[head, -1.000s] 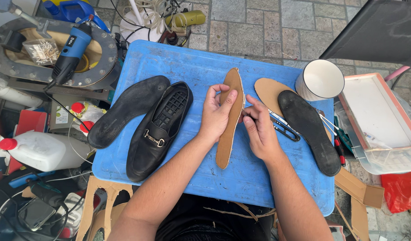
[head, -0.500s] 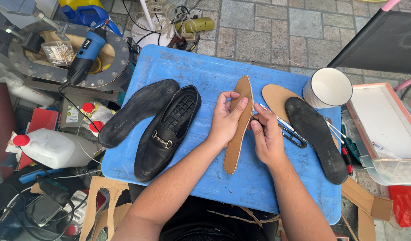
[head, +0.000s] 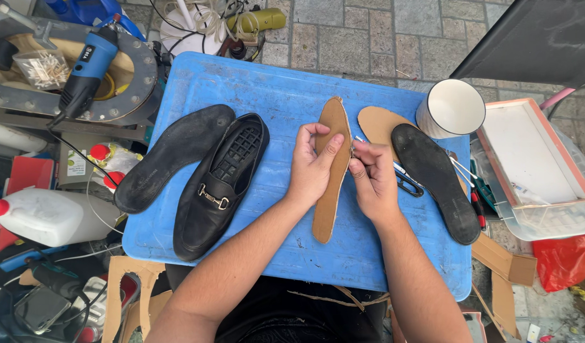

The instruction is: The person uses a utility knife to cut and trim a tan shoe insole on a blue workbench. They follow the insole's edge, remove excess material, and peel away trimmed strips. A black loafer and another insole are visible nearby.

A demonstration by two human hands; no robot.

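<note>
A tan insole (head: 330,190) stands on its edge on the blue plastic tabletop (head: 273,89). My left hand (head: 312,166) wraps around its upper half. My right hand (head: 372,176) pinches the insole's right edge with the fingertips, close to the left thumb. A black loafer (head: 221,184) lies to the left with a black outsole (head: 173,156) beside it. To the right lie a second tan insole (head: 376,123) and another black outsole (head: 437,180), with scissors (head: 406,180) partly under my right hand.
A white cup (head: 452,108) stands at the table's far right. A shallow tray (head: 535,166) sits beyond the right edge. On the left are a blue rotary tool (head: 86,70), a white jug (head: 46,216) and cluttered boxes. Paving stones lie behind.
Both hands have closed in on the insole's upper half, and the right fingers now pinch its edge nearer the left thumb. The view has shifted slightly.
</note>
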